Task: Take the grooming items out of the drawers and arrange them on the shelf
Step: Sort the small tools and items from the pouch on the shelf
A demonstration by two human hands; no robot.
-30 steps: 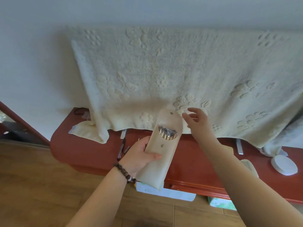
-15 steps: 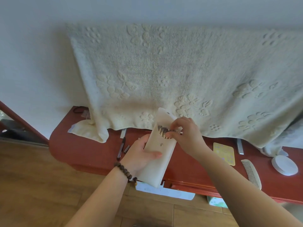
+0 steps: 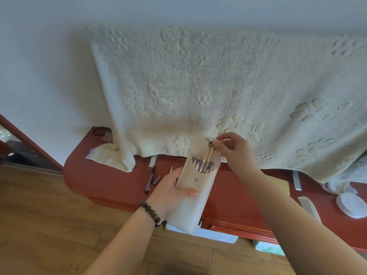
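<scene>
My left hand (image 3: 170, 190) grips a cream pouch (image 3: 193, 201) with its flap open, held upright above the red shelf (image 3: 111, 181). Several thin tools with pale handles stick out of its mouth. My right hand (image 3: 233, 150) pinches one or two of these brushes (image 3: 208, 153) by their tops, lifted partway out of the pouch. On the shelf lie a dark pen (image 3: 150, 178), a short dark stick (image 3: 156, 180), a white comb (image 3: 308, 208), a white round lid (image 3: 351, 207) and a metal tool (image 3: 296, 180).
A large cream towel (image 3: 218, 92) hangs down the wall and drapes onto the shelf's back. An open drawer (image 3: 238, 228) below the shelf shows white and green packets. Wooden floor lies to the left and below. A black hair tie (image 3: 99, 131) rests at the shelf's far left corner.
My right hand reached into the pouch mouth, pinched the brush tops, and has now raised them upward out of the pouch. The left hand keeps the pouch nearly still.
</scene>
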